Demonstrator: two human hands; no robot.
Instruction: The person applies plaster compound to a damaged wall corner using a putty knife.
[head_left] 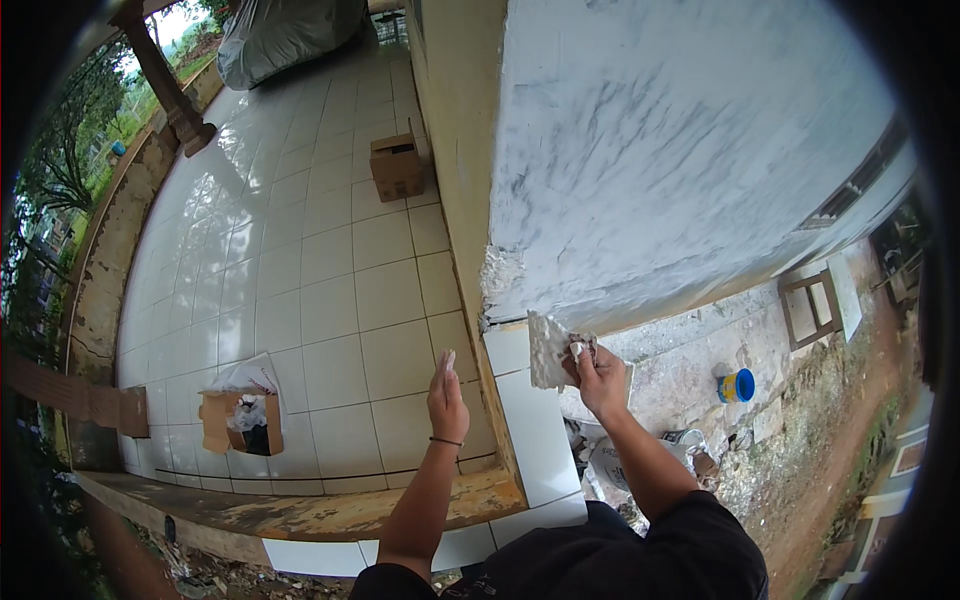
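Observation:
My right hand (600, 381) is closed round the handle of a plastering trowel (548, 352). Thick white plaster coats the trowel's broad blade, which is just below the wall's lower corner. My left hand (447, 402) is held up over the tiled floor, edge-on, its fingers stretched out and its fingertips whitened. It holds nothing, and a dark band circles its wrist. In front of me rises a wall (660, 150) with smeared white and grey plaster. A rough, chipped patch (503, 270) marks its lower left corner.
White tiles (330, 300) cover the porch floor at left. An open carton (262, 425) and a closed-in brown box (397, 167) stand on it. To the right are a blue bucket (737, 386), a wooden frame (812, 310) and a whitish bucket (612, 465) beside the ledge.

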